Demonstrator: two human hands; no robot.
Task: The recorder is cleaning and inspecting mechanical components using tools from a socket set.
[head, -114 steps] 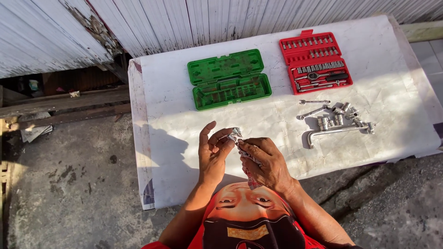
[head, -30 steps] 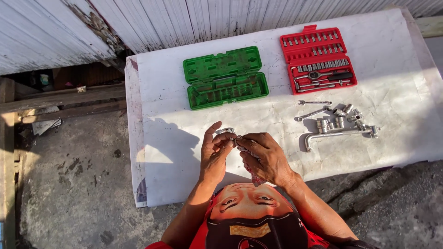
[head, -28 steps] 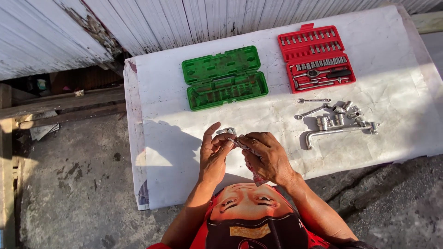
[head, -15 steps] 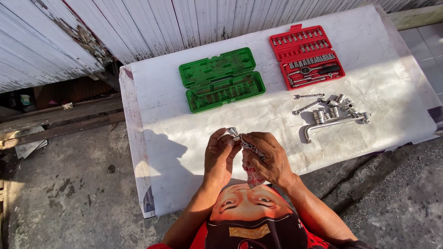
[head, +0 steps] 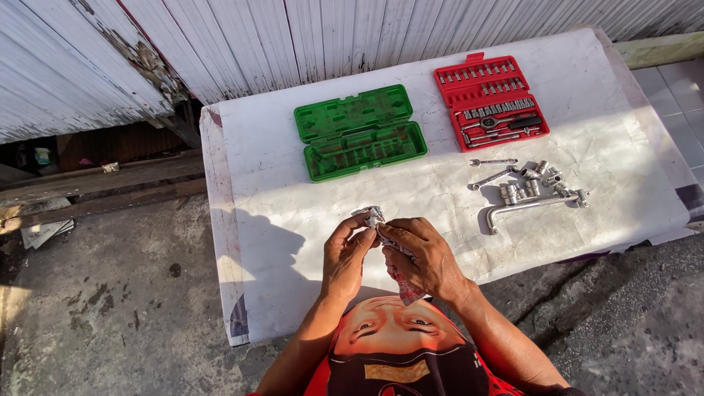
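Observation:
My left hand point(head: 346, 254) and my right hand point(head: 427, 253) meet over the near edge of a white-covered table point(head: 279, 220). Between their fingertips sits a small shiny metal part point(head: 375, 216), and a red-patterned cloth point(head: 405, 282) hangs under my right hand. Both hands pinch the part together. An open green tool case point(head: 359, 132), mostly empty, lies beyond my hands. An open red socket set case point(head: 489, 101) lies further right, filled with sockets and a ratchet.
Several loose sockets and small wrenches point(head: 524, 180) and a long chrome handle point(head: 532, 207) lie on the table's right side. A corrugated metal wall point(head: 293, 37) stands behind the table. Concrete ground point(head: 110, 308) lies left and below.
My hands have closed tighter around the metal part and shifted slightly right. The view has drifted, so the table and cases sit a little more to the left.

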